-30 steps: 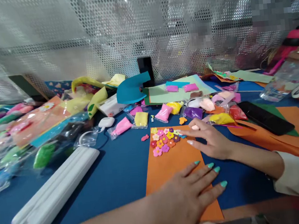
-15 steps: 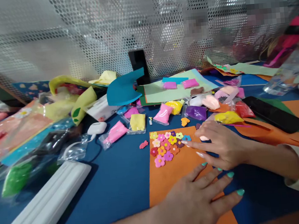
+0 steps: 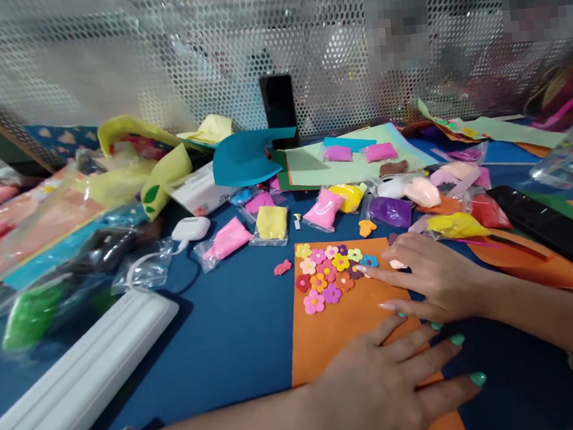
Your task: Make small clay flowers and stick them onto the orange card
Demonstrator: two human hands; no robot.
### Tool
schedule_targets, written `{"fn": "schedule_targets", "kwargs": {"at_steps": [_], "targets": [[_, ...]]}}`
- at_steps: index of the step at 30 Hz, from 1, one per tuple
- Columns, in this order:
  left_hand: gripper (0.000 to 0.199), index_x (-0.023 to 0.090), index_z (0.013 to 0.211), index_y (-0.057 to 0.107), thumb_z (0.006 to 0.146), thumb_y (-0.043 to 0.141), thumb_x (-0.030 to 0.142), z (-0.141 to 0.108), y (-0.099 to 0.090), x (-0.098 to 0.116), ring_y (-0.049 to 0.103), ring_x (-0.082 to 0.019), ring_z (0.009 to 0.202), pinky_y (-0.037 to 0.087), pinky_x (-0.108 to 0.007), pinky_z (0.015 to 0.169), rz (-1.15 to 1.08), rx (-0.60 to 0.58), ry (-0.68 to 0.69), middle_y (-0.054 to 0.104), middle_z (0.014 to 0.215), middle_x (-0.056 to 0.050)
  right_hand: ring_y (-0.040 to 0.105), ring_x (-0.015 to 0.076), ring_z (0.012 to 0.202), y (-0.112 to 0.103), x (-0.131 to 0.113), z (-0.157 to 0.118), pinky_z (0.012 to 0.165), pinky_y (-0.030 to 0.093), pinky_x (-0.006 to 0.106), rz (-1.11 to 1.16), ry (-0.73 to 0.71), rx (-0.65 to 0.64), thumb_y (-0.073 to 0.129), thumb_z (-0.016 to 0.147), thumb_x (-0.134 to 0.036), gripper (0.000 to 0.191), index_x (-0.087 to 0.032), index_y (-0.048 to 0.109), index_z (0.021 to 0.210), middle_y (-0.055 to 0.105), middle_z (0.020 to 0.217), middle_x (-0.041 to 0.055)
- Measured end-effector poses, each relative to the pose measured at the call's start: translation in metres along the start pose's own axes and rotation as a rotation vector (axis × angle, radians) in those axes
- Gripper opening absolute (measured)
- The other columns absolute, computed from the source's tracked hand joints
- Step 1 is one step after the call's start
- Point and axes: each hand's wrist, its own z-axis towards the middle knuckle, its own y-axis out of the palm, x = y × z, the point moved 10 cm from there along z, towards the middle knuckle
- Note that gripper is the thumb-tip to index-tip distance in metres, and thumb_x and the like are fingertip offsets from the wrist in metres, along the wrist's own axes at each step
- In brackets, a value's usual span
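Flat on an orange sheet (image 3: 347,333), my left hand (image 3: 376,381) rests with its teal-nailed fingers spread, holding nothing. My right hand (image 3: 434,272) reaches in from the right; its index finger is stretched out, with the tip touching a dark purple flower (image 3: 356,272) at the edge of a cluster. The thumb is held apart below it, and the other fingers are partly hidden. A small pale pink spot shows among these fingers; I cannot tell what it is. Several small clay flowers (image 3: 329,269) in pink, yellow, orange, red and purple fill the sheet's upper left.
Bagged clay in pink (image 3: 325,209), yellow (image 3: 272,222) and purple (image 3: 389,212) lies behind the sheet. A white power strip-like bar (image 3: 94,366) lies left, with a white case (image 3: 191,229) beyond it. A dark phone (image 3: 279,102) leans on the perforated metal screen (image 3: 178,64). A black phone-like object (image 3: 551,225) lies right.
The view has shifted slightly, so the table things appear farther right and a little higher. Both hands keep nearly the same pose over the orange sheet.
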Motion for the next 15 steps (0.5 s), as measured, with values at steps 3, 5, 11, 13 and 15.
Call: {"fn": "schedule_targets", "kwargs": {"at_steps": [3, 5, 11, 13, 15], "targets": [[0.043, 0.026, 0.136, 0.040, 0.094, 0.031, 0.033, 0.0001, -0.0023, -0.0010, 0.036, -0.019, 0.131, 0.031, -0.037, 0.105, -0.011, 0.010, -0.007, 0.040, 0.142, -0.001, 0.050, 0.0235, 0.080, 0.0001, -0.0004, 0.0006, 0.071, 0.045, 0.043, -0.003, -0.005, 0.000, 0.047, 0.088, -0.038, 0.036, -0.013, 0.064, 0.108, 0.059, 0.084, 0.0116], [0.044, 0.026, 0.136, 0.038, 0.094, 0.033, 0.034, 0.0006, -0.0024, -0.0017, 0.036, -0.020, 0.131, 0.031, -0.038, 0.105, -0.031, -0.001, -0.012, 0.039, 0.143, -0.001, 0.050, 0.0235, 0.080, 0.0004, -0.0006, 0.0008, 0.070, 0.045, 0.043, -0.007, -0.009, -0.006, 0.045, 0.089, -0.037, 0.036, -0.013, 0.064, 0.107, 0.060, 0.084, 0.0122], [0.044, 0.024, 0.136, 0.037, 0.093, 0.035, 0.035, 0.0006, -0.0006, -0.0022, 0.035, -0.021, 0.132, 0.028, -0.041, 0.108, -0.074, -0.020, -0.022, 0.039, 0.143, -0.003, 0.051, 0.0233, 0.080, 0.0029, -0.0018, 0.0015, 0.070, 0.045, 0.041, -0.005, -0.014, -0.037, 0.041, 0.091, -0.039, 0.040, -0.012, 0.063, 0.112, 0.060, 0.084, 0.0126], [0.045, 0.024, 0.137, 0.036, 0.094, 0.034, 0.036, -0.0005, -0.0011, -0.0020, 0.035, -0.021, 0.132, 0.026, -0.041, 0.109, -0.077, 0.003, -0.026, 0.039, 0.143, -0.003, 0.051, 0.0235, 0.080, 0.0053, -0.0022, 0.0020, 0.070, 0.044, 0.041, -0.010, -0.013, -0.061, 0.039, 0.092, -0.040, 0.043, -0.011, 0.062, 0.113, 0.061, 0.085, 0.0126], [0.045, 0.024, 0.137, 0.035, 0.094, 0.032, 0.037, -0.0019, -0.0014, -0.0018, 0.035, -0.020, 0.131, 0.024, -0.042, 0.110, -0.082, 0.021, -0.030, 0.038, 0.143, -0.003, 0.051, 0.0237, 0.080, 0.0071, -0.0025, 0.0024, 0.071, 0.043, 0.041, -0.017, -0.013, -0.077, 0.038, 0.093, -0.040, 0.044, -0.011, 0.061, 0.115, 0.061, 0.086, 0.0128]]}}
